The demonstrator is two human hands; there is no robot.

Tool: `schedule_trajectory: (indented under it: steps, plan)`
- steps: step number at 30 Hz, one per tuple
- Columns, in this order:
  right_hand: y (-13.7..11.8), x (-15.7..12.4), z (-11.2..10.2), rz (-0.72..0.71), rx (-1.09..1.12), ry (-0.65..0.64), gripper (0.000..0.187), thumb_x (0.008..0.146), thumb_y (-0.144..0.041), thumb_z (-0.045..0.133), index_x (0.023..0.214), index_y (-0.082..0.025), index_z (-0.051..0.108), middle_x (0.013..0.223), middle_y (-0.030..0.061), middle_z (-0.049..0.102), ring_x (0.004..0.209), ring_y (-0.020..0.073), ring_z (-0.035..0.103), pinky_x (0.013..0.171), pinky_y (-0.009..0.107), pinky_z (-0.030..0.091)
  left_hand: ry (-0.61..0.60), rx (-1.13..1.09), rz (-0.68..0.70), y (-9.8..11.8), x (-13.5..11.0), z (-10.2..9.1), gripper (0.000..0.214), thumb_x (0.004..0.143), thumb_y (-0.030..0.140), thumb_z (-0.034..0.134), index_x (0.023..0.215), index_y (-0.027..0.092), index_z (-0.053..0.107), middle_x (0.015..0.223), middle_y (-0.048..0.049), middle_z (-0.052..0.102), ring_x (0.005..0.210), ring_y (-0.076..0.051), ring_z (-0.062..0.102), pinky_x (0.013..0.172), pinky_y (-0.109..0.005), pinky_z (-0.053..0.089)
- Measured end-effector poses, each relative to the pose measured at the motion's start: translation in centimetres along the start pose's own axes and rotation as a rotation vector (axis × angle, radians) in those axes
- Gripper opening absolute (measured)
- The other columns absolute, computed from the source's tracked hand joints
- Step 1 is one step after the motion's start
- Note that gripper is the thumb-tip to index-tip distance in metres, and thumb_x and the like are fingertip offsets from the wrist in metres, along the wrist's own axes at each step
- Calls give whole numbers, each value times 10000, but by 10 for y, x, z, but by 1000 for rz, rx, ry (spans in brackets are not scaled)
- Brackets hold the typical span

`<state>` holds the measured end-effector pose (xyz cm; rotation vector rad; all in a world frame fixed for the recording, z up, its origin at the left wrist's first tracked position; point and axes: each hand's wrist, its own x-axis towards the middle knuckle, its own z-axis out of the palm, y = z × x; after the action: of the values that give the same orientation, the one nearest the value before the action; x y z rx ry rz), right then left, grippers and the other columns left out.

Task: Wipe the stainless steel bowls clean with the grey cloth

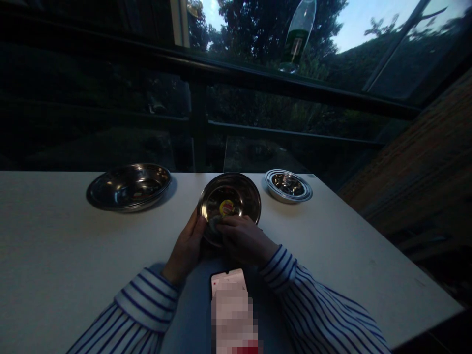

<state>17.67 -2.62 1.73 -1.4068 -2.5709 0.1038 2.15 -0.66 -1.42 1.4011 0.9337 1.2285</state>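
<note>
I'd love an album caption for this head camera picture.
The left hand grips a shiny metal bowl; the right hand holds a greyish wad inside.

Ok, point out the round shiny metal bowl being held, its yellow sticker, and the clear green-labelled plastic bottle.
Round shiny metal bowl (249,195): head view, inner wall.
Yellow sticker (226,207): head view, its middle.
Clear green-labelled plastic bottle (296,43): head view, label.

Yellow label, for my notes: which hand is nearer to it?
Right. The right hand is just below the label; the left hand is farther off, at the bowl's lower-left rim.
</note>
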Motion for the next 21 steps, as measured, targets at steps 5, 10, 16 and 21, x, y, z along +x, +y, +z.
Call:
schedule_trajectory:
  steps: [5,10,16,21]
  plan:
    - [-1,2,10,-77,133,130,345,885,-220,382,1215,-170,468,1248,80,503,1090,195,460,858,328,360,-16,-13,-34,1,-1,1,574,832,480,402,1317,173,378,1277,-91,526,1180,-239,465,1011,-373,328]
    - [-3,0,3,-20,47,53,324,872,-235,393,1174,-200,504,1191,68,549,1069,200,476,811,344,345,-6,6,-24,2,-1,0,554,841,476,383,1309,180,391,1254,-83,547,1169,-234,476,1007,-373,332]
    - [4,-6,-7,107,-195,-43,202,844,-239,434,955,-197,596,1015,68,612,958,217,500,752,376,304,50,70,27,4,-1,0,539,852,447,382,1322,181,380,1331,-66,476,1227,-221,411,1040,-357,292]
    - [9,-6,-8,206,-309,1,183,855,-203,423,908,-161,593,977,107,610,953,234,473,727,369,302,54,101,61,3,0,-1,552,848,438,397,1340,192,358,1346,-67,460,1244,-235,386,1056,-391,263]
